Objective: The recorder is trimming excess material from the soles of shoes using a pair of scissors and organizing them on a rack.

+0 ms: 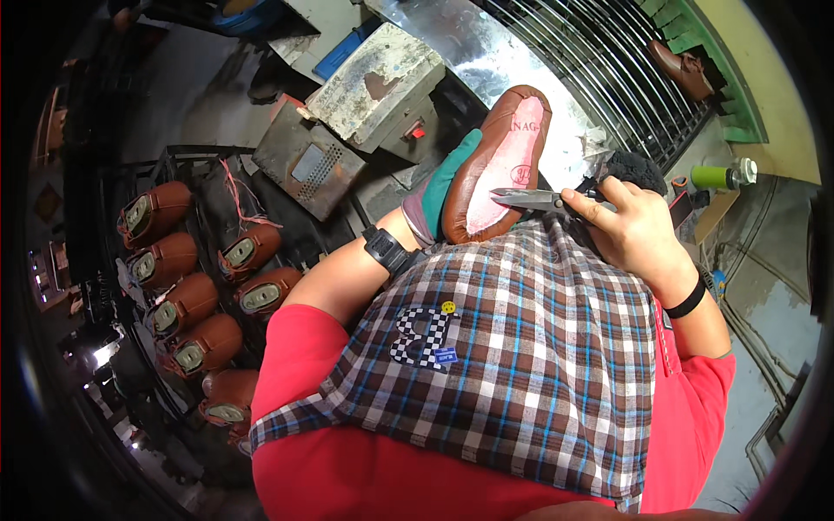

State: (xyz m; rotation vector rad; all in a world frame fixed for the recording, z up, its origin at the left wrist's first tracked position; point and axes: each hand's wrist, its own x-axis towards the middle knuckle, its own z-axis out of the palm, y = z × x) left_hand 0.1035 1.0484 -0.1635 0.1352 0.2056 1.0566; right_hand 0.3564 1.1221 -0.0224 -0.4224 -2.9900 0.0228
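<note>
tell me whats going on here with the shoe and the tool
A person in a red shirt and plaid apron holds a brown shoe sole-up in the gloved left hand. The right hand grips metal pliers, whose tips sit at the edge of the shoe's pink sole. To the person's left, a rack carries more brown shoes on lasts. A worn machine block sits beyond the shoe.

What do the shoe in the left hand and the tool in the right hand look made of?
Shoe: brown upper looks like smooth leather, slightly glossy, folded over a pale pink bottom, possibly board. Tool: pointed blades look like bare steel, grey with bright glints. Left hand wears a teal fabric glove.
</note>
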